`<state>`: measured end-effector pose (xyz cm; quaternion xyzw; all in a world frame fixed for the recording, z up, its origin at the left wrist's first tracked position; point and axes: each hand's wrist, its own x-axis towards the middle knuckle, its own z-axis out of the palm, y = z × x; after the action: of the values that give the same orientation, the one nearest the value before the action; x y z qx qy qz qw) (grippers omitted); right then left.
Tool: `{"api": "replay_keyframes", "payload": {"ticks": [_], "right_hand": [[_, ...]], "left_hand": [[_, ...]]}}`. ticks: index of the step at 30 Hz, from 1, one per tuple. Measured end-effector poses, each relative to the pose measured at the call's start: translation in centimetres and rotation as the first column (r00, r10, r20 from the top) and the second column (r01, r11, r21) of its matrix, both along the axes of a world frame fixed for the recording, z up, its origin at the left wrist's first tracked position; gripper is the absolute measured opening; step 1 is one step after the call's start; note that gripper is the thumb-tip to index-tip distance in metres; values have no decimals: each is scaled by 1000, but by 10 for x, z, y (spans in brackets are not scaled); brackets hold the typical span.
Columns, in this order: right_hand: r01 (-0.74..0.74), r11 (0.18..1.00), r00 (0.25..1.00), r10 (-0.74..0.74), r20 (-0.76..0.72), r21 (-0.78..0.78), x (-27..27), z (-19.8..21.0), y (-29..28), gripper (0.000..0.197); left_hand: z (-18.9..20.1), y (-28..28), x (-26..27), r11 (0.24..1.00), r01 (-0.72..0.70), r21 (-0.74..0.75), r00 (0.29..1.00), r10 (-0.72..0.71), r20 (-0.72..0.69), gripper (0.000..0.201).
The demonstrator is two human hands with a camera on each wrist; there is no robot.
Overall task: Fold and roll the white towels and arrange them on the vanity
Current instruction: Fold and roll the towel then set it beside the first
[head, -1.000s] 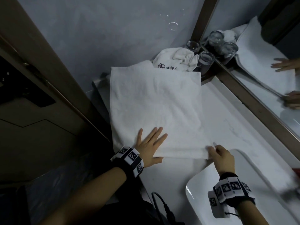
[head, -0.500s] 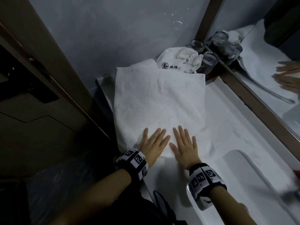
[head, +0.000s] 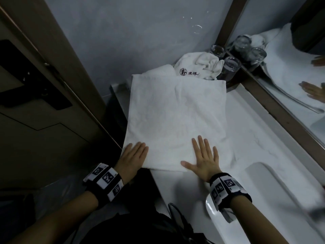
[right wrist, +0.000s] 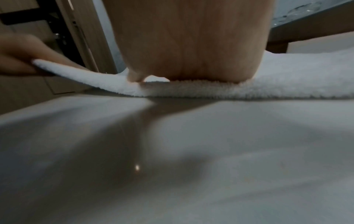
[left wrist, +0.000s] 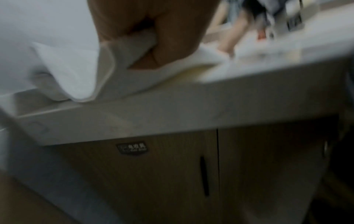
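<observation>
A white towel lies folded flat on the pale vanity top. My left hand is at its near left corner, which overhangs the vanity edge. The wrist views show that corner lifted and pinched between thumb and fingers. My right hand presses flat on the towel's near edge with fingers straight and spread; its palm rests on the terry edge. Behind the folded towel sits a crumpled white towel with a dark printed logo.
Two glass tumblers stand in the back corner by the mirror. The sink basin opens at the near right. A wooden door frame runs close on the left. Cabinet doors are below the counter.
My right hand let go of the near right corner and moved left to lie flat on the near edge. My left hand slid left from the towel's middle to the near left corner.
</observation>
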<state>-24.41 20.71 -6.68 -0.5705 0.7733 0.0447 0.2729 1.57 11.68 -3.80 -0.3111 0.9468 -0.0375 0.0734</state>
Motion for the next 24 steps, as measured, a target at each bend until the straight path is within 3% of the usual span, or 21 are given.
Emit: {"api": "replay_keyframes", "payload": {"ticks": [2, 5, 7, 11, 13, 17, 21, 24], "right_hand": [[-9, 993, 1000, 10, -5, 118, 9, 7, -6, 118], [-93, 980, 996, 93, 10, 174, 33, 12, -13, 135], [-155, 982, 988, 155, 4, 104, 50, 13, -14, 123], [-167, 986, 981, 163, -105, -23, 47, 14, -11, 84], [-178, 978, 981, 169, -91, -105, 26, 14, -3, 82], [-104, 980, 993, 93, -77, -169, -24, 24, 27, 91], [-37, 982, 992, 14, -124, -187, -61, 31, 58, 86], [48, 971, 998, -58, -35, -236, -74, 31, 65, 77]], "left_hand": [[7, 2, 3, 993, -72, 95, 997, 69, 34, 66], [8, 2, 5, 962, -111, 250, 994, 111, 15, 62], [10, -3, 4, 932, -121, 341, 989, 144, -43, 57], [21, -6, 11, 938, -59, 342, 946, 162, -281, 57], [24, -6, 18, 955, 2, 296, 952, 88, -292, 60], [18, -10, 30, 916, -55, 397, 959, 159, -234, 55], [3, -12, 39, 903, 45, 426, 956, 85, -281, 63], [1, -18, 49, 777, 39, 629, 951, 163, -261, 48]]}}
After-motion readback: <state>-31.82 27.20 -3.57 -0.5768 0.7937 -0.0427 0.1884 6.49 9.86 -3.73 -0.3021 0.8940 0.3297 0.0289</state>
